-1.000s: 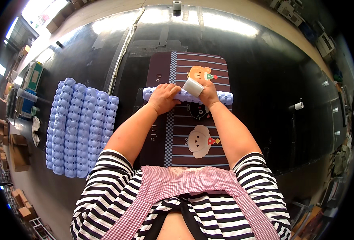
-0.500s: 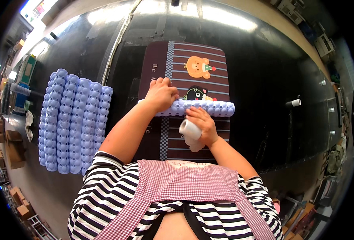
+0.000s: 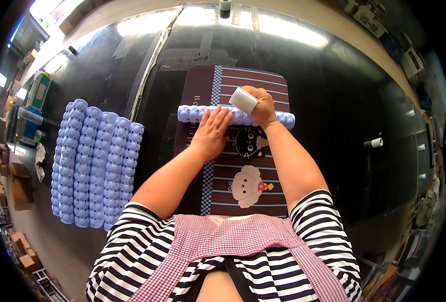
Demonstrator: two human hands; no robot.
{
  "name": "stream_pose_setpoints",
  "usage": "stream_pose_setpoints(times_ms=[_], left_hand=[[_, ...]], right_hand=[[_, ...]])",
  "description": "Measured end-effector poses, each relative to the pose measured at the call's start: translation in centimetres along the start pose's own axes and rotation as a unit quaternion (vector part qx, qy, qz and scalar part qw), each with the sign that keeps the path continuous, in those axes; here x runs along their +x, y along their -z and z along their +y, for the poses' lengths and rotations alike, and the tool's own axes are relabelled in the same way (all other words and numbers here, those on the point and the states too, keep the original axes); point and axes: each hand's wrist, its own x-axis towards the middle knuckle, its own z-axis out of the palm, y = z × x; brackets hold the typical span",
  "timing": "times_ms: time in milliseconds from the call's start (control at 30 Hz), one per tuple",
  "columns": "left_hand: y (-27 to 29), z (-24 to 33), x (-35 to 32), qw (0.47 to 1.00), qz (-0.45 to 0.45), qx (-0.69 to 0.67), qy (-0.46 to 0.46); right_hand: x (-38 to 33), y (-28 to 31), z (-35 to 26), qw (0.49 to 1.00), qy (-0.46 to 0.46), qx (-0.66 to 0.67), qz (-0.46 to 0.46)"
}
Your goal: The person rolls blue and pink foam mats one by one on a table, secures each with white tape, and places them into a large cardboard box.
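Nearest to us, our striped sleeves and checked pink apron sit at the near edge of a wide, glossy black table point(image 3: 333, 90) that mirrors the ceiling lights. On it, straight ahead, lies a dark brown rectangular mat with pale stripes, a checkered band and cartoon animals point(image 3: 248, 166), its long side running away from us.

Across the mat's middle lies a long, pale lilac bumpy foam roll point(image 3: 235, 115), side to side. Our left hand point(image 3: 212, 133) rests flat on it, fingers point(image 3: 219, 117) spread and pressing down on its left half. Our right hand point(image 3: 262, 106) sits on the roll's right half, its fingers curled around a white roll of tape point(image 3: 243, 99), which is held just above the foam.

Toward the table's left edge, well apart from the mat, a stack of the same lilac bumpy rolls point(image 3: 94, 163) lies side by side, lengthwise away from us. Near the right edge stands a small white spool point(image 3: 376, 142). At the far edge a small dark cylinder point(image 3: 225, 5) stands upright.

Beyond the left edge, the floor carries cardboard boxes point(image 3: 19, 176) and a green crate point(image 3: 38, 93); bright windows show at the far left.
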Motion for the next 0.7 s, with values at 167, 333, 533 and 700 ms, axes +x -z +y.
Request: stream_pose_setpoints(times_ms=[167, 333, 533, 700], left_hand=[[-0.3, -3.1, 5.5, 0.999, -0.012, -0.011, 0.029], [0.3, -3.2, 8.3, 0.996, -0.07, -0.006, 0.057], [1.3, -3.8, 9.4, 0.99, -0.108, -0.004, 0.094], [6.5, -1.3, 1.8, 0.994, 0.005, -0.027, 0.108]], right_hand=[[-4.1, -1.0, -1.8, 0.999, -0.05, -0.006, -0.004], [-5.3, -0.7, -2.9, 0.983, 0.011, -0.172, -0.07], [-20.9, 0.1, -13.5, 0.809, -0.469, 0.346, -0.074], [-28.8, 13.6, -10.8, 0.899, -0.413, -0.031, 0.141]])
